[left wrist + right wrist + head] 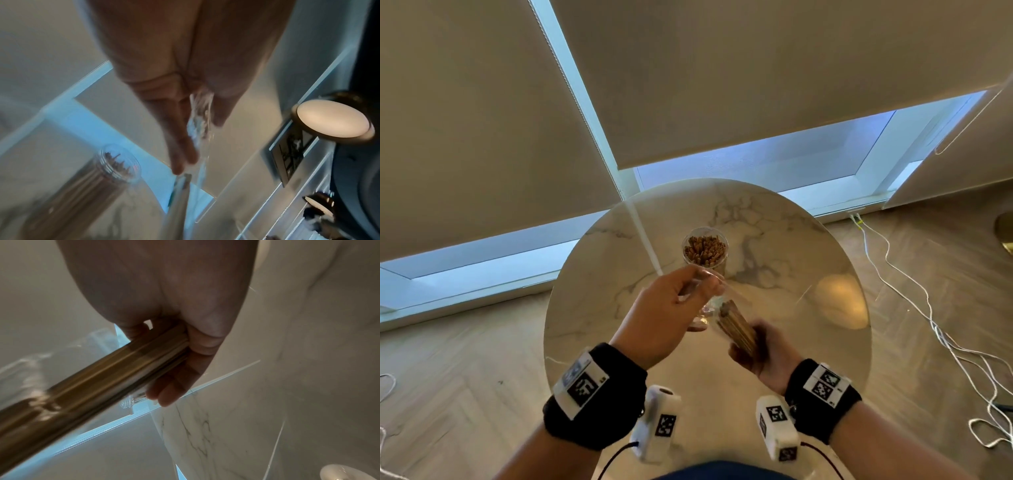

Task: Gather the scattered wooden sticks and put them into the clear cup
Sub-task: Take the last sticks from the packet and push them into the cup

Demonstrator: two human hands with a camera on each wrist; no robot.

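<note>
The work surface is a round marble-patterned table [791,240], white with grey veins and glossy enough to reflect the window and a warm lamp glow. It stands on a wood-look floor [465,342] laid in a herringbone pattern. Behind the table, beige roller blinds [722,85] cover most of a low window [756,161], leaving a bright strip of daylight along the bottom. White cables [914,291] trail loosely across the floor to the right of the table.

A clear jar [705,250] stands upright near the middle of the table and is packed with wooden sticks standing on end.

The left hand [671,318] is raised above the table, its fingers curled round a clear cup [714,301] that is tilted with its mouth toward the right hand. The cup is off the surface.

The right hand [763,356] is closed round a bundle of wooden sticks [736,327], held parallel. The far ends of the bundle point up and left, at the mouth of the cup. In the wrist views the cup and the bundle are motion-blurred.

Both wrists carry black bands with printed square markers, and a small white camera unit is mounted at each wrist.
</note>
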